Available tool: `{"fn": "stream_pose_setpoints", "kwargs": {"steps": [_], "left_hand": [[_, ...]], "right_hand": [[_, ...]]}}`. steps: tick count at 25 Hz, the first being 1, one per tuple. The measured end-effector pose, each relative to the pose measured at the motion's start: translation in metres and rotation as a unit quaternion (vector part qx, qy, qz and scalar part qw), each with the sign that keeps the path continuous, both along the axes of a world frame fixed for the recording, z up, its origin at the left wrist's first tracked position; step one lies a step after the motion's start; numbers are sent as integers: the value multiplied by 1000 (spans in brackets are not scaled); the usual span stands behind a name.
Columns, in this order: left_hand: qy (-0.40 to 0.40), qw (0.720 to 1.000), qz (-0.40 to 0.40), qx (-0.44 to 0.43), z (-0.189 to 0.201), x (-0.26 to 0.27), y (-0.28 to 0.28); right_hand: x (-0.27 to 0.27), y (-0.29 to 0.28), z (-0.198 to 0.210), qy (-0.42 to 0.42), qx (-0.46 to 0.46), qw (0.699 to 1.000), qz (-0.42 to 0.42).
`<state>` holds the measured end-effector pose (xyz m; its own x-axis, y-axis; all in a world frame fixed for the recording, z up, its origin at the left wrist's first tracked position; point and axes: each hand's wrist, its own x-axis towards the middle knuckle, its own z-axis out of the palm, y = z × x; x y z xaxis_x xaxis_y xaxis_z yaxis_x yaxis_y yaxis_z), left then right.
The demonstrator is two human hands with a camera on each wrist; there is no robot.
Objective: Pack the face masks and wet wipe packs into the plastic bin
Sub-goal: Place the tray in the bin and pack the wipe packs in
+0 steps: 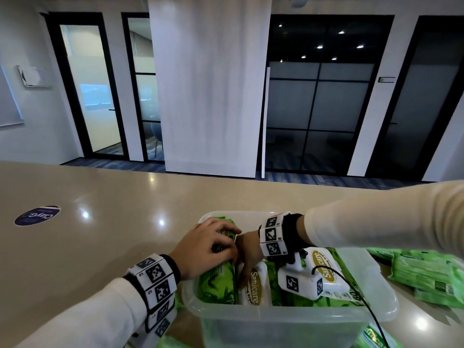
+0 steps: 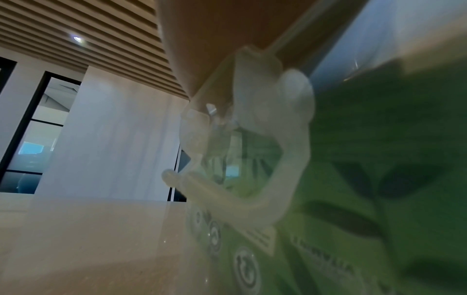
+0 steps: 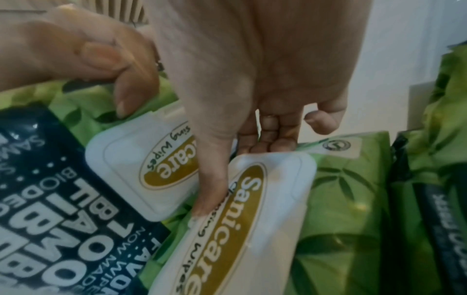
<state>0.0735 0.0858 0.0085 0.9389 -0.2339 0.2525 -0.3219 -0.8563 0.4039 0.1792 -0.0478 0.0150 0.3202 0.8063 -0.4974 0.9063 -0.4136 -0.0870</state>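
A clear plastic bin (image 1: 296, 315) stands at the counter's near edge with several green Sanicare wet wipe packs upright in it. My left hand (image 1: 211, 244) curls over the top of the leftmost pack (image 1: 216, 285). My right hand (image 1: 247, 249) reaches down beside it. In the right wrist view my right hand (image 3: 235, 173) pinches a white-lidded pack (image 3: 252, 219), thumb on the lid and fingers behind its top edge. My left hand (image 3: 83, 51) grips the neighbouring pack (image 3: 141, 169). The left wrist view shows the bin's handle (image 2: 285, 159) and a green pack (image 2: 353, 219) through the wall.
More green packs (image 1: 426, 275) lie loose on the beige counter to the right of the bin, and others (image 1: 374, 340) in front of it. A round dark sticker (image 1: 37, 215) is on the counter far left. Glass doors stand beyond the counter's far edge.
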Motion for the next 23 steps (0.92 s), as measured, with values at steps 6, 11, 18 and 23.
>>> {"fn": "stream_pose_setpoints", "kwargs": {"steps": [6,11,18,23], "left_hand": [[12,1000,3,16,2,0,0],[10,999,21,35,4,-4,-3],[100,980,6,169,22,-7,-10],[279,955,-18,104,61,-12,1]], "right_hand": [[-3,-1,1,5,5,999,-47],[2,-4,3,57,9,988,-143],[7,-16,12,116,63,963,-234],[5,-17,18,88,15,975,-204]]}}
